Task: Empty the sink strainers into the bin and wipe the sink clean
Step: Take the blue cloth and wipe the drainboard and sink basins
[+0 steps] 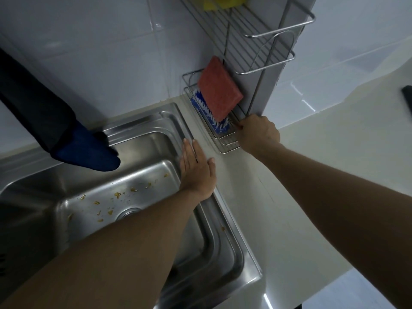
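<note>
Left hand [196, 172] lies flat, fingers straight and together, palm down on the right rim of the sink [225, 253], fingertips pointing away toward the wall. It holds nothing.

Right hand [258, 133] is curled at the near corner of the low wire rack [225, 146] on the counter [289, 197]. Fingers are closed tight, seemingly on the rack wire or something thin by the brush; I cannot tell which.

The sink is a steel basin sunk into the counter, its long axis running from lower right up to the left. The round strainer [129, 214] sits in the drain at the basin floor, partly hidden by the left forearm. Yellowish food scraps [118, 195] are scattered across the floor and one bit sits on the right inner wall.

In the rack, a blue brush [200, 105] with white bristles lies with its long axis along the rack, from the wall toward the right hand. A red scouring pad [219, 89] leans on top of it, tilted against the steel panel. A yellow sponge [223, 2] sits on the upper wire shelf [267, 30].

A dark blue cloth [89, 152] drapes over the sink's far left edge.
</note>
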Demonstrator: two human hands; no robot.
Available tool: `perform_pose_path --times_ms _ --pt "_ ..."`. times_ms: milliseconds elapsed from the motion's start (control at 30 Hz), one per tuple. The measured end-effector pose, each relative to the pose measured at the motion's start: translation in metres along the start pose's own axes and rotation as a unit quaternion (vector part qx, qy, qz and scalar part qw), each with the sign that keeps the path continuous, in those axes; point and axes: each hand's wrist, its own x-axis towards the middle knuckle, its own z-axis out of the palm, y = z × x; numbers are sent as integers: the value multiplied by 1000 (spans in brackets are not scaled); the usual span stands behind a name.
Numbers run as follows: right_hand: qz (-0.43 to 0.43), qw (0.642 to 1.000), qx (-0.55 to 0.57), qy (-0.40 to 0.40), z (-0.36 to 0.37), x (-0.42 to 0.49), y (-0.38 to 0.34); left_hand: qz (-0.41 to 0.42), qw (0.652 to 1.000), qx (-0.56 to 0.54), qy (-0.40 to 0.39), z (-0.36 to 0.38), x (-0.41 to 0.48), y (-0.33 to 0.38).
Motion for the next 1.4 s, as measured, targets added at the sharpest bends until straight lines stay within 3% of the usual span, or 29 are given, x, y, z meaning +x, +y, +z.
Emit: perform_pose_path --times_ms 300,500,867,1100,1400 --pt "8 1000 14 1 2 1 1 -3 1000 3 -16 -3 0 1" --pt "-32 999 9 28 2 -5 9 -4 999 10 -38 -8 -1 3" --pt "-119 989 31 79 -19 -45 19 -1 983 -6 -184 -64 -3 3" --pt "-184 972 19 147 -32 -79 -6 22 996 38 -78 -138 -35 -19" --pt "-261 951 138 90 -47 -98 -115 -30 996 8 86 -271 -59 -68"
